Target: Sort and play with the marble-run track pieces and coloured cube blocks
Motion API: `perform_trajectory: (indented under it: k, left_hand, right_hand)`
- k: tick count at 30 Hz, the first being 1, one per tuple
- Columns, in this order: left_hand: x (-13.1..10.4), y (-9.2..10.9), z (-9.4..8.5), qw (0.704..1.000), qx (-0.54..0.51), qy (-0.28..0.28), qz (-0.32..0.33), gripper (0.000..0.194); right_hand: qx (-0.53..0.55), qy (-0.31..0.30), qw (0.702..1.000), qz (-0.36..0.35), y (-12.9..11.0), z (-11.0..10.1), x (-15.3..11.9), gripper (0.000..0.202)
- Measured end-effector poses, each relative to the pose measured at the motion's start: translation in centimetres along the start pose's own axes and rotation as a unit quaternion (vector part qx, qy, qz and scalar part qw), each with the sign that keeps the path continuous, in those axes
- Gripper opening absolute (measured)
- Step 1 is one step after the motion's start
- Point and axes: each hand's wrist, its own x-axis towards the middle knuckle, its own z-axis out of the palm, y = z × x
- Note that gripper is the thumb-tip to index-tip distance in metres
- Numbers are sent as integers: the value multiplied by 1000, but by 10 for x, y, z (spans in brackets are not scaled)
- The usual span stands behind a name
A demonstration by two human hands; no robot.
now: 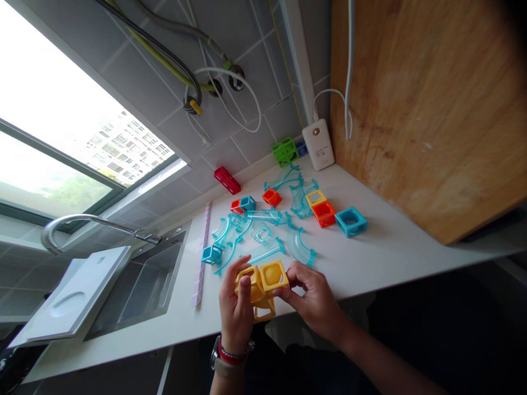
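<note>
My left hand [237, 307] is closed around a group of yellow hollow cube blocks [254, 286], its thumb lying across the near side. My right hand [310, 291] pinches a yellow cube block [273, 275] with a round opening by its right edge. That block touches the ones in my left hand; whether they are locked together I cannot tell. Both hands are above the counter's front edge. Just beyond them lie several clear teal track pieces [263, 251]. A teal cube block [212, 254] rests left of my left hand.
Orange [324, 213], yellow [315, 197] and teal cubes [351, 221] stand on the right. Red [227, 180] and green blocks [285, 152] are by the wall near a white power device [318, 144]. The sink [144, 291] and a wooden panel [411, 120] flank the counter.
</note>
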Motion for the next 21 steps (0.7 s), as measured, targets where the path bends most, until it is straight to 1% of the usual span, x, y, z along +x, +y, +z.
perform_trajectory:
  k: [3,6,9,11,13,17,21]
  left_hand:
    - [-2,-2,-6,991,62,-13,121,55]
    - [1,0,-13,962,116,-55,241,73]
    - [7,7,-18,929,175,-85,314,97]
    - [11,12,-20,909,214,-106,342,103]
    - [14,17,-21,890,244,-127,363,102]
    - [16,22,-23,853,289,-161,405,87]
    - [19,23,-24,822,307,-174,448,80]
  right_hand:
    - [34,-25,998,55,0,-2,0,45]
    - [112,-45,985,125,1,-5,1,47]
    - [191,-59,962,184,2,-8,1,46]
    - [211,-69,951,214,1,-10,3,46]
    - [219,-77,943,238,-1,-12,5,45]
    - [262,-78,925,266,-3,-14,9,47]
    - [308,-79,906,278,-3,-15,13,46]
